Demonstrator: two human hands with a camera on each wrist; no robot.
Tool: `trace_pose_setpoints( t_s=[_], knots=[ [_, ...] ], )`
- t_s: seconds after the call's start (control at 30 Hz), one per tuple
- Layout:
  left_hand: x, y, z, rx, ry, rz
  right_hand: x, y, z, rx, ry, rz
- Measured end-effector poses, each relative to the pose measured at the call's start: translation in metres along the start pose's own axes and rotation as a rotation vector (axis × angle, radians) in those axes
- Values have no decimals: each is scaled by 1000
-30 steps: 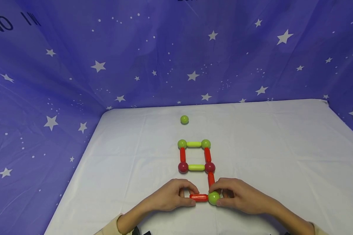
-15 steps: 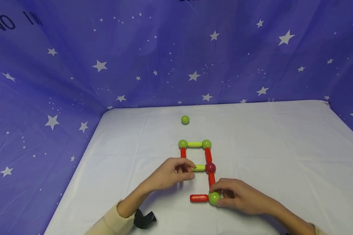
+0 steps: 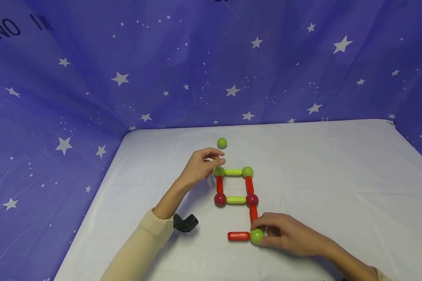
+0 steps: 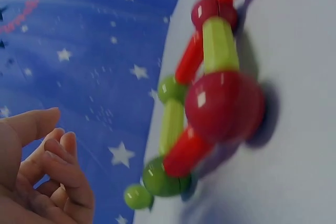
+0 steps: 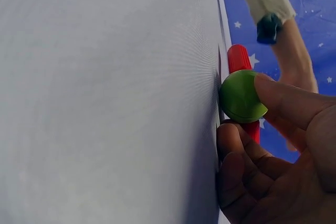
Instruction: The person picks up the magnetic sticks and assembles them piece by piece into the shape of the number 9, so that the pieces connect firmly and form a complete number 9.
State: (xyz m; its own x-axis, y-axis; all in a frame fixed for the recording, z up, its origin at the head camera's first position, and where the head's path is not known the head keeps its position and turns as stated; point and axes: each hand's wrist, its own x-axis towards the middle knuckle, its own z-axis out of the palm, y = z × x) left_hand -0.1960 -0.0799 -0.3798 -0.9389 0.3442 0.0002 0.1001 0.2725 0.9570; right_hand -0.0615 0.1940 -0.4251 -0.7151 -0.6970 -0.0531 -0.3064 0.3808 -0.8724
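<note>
My right hand [image 3: 286, 235] pinches a green ball [image 5: 242, 96] at the near corner of a ball-and-rod figure on the table. From that ball one red rod [image 3: 238, 236] points left with its far end free, and another red rod [image 3: 254, 216] runs up to a dark red ball [image 3: 252, 200]. Above lies a square of two green balls, two dark red balls [image 4: 226, 106], yellow-green rods [image 3: 236, 200] and red rods. My left hand [image 3: 201, 166], fingers loosely bent and holding nothing, hovers over the square's far left green ball [image 3: 219, 172], just short of a loose green ball [image 3: 222, 143].
A white cloth covers the table [image 3: 320, 175]. Behind and to the left hangs a blue curtain [image 3: 183, 70] with white stars. A black wrist device [image 3: 185, 223] sticks out from the left sleeve [image 3: 137, 242].
My left hand has let go of the near red rod and moved forward over the square toward the loose green ball. My right hand stays on the near green ball.
</note>
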Motion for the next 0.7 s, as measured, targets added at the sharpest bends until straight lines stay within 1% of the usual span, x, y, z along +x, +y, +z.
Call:
trace_pose_setpoints(
  t_s=[0.1, 0.23, 0.37, 0.47, 0.57, 0.7],
  knots=[
    [15, -9, -2, 6, 58, -34, 0, 1, 0, -2, 1, -5],
    [33, -18, -4, 31, 116, -74, 0, 2, 1, -1, 6, -18],
    [47, -24, -5, 57, 164, -81, 0, 3, 2, 2, 6, -23],
    [56, -26, -6, 49, 182, -81, 0, 4, 2, -2, 7, -27],
    [65, -29, -7, 36, 185, -91, 0, 3, 2, -6, 8, -30],
    [75, -33, -8, 4, 187, -133, 1, 2, 0, -6, 4, -28]
  ],
)
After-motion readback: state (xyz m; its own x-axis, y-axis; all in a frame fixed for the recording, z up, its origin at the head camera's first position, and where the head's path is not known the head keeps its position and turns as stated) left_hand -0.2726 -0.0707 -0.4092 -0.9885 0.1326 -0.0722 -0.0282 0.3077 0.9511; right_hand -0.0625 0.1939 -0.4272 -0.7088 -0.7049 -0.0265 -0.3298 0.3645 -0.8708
